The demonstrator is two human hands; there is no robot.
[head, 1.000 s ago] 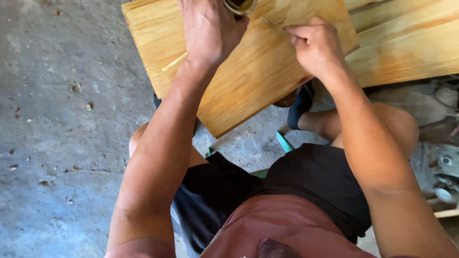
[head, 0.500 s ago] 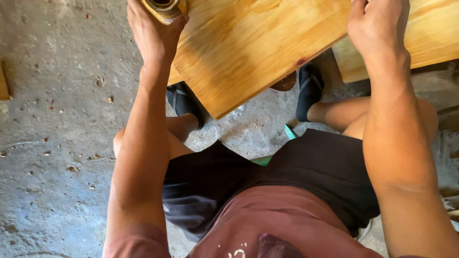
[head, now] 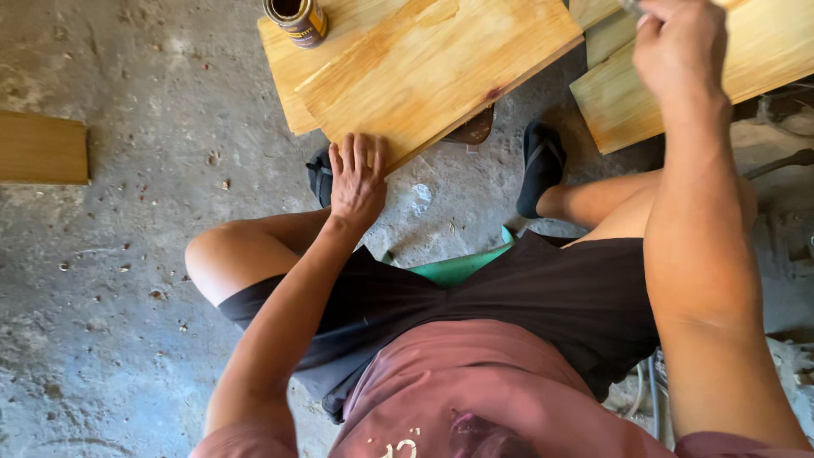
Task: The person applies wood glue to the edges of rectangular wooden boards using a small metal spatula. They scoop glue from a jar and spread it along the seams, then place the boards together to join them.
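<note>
At the far left, a short brown wooden piece (head: pixel 42 148) lies alone on the gray concrete floor (head: pixel 110 280), well apart from everything else. Moving right, an open tin can (head: pixel 296 19) with a dark inside stands upright at the top edge, on the corner of a lower yellow board (head: pixel 284 76). A wider varnished plywood board (head: pixel 441 64) lies tilted on top of that lower board, its near edge angling toward the person's legs. The left hand (head: pixel 357 181) lies flat with fingers spread and released, fingertips touching the board's near edge and gripping nothing. Below the board, two dark sandals (head: pixel 540 165) rest on the floor, and part of a green seat (head: pixel 462 265) shows between the thighs. Further right, another pale board (head: pixel 644 93) lies beside the first, a gap between them. The right hand (head: pixel 682 47) is raised over it, clenched around a thin object at the top edge, which is too cropped to identify.
</note>
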